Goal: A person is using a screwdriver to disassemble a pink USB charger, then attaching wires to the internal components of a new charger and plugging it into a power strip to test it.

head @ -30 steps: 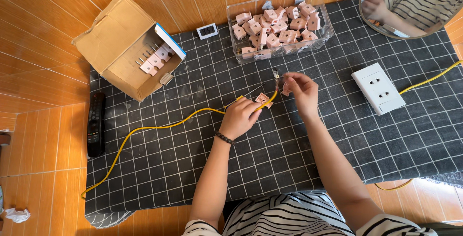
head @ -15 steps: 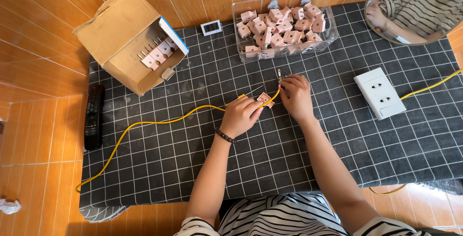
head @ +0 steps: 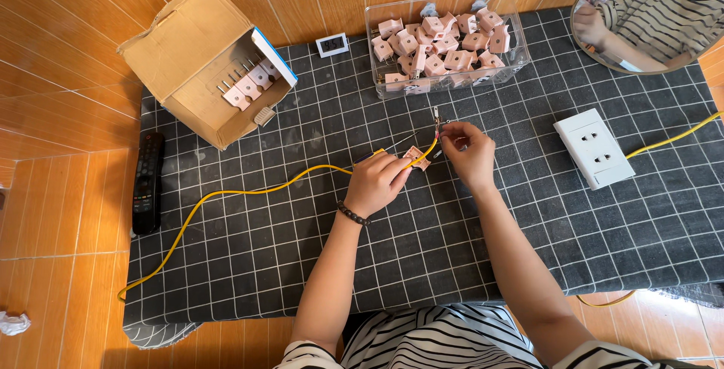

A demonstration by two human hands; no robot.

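Left hand has its grip pinched shut on a small pink plug body and the yellow cable feeding into it, fingers curled, a dark bead bracelet on the wrist. Right hand, just at 3 o'clock of the left, has its grip narrow, fingertips nipping the bare wire ends that stick up toward 12 o'clock from the plug; the two hands are nearly touching. Plug sits at about the middle of the counter, which is covered with a dark grid-pattern cloth. Cable runs out toward 9 o'clock, then bends down to 7 o'clock and ends at the counter's near-left corner. At 12 o'clock, a clear plastic tub heaped with more pink plug bodies. Beside it toward 11 o'clock, a small white screen gadget. At 10 o'clock, an open cardboard box lying on its side with a row of pink pronged plugs inside. At 9 o'clock, a black remote along the counter's left edge. At 3 o'clock, well apart from the hands, a white socket block with its own yellow lead going off right. At 1 o'clock, a round mirror showing a striped shirt. Crumpled white paper on the orange tile floor at 8 o'clock.
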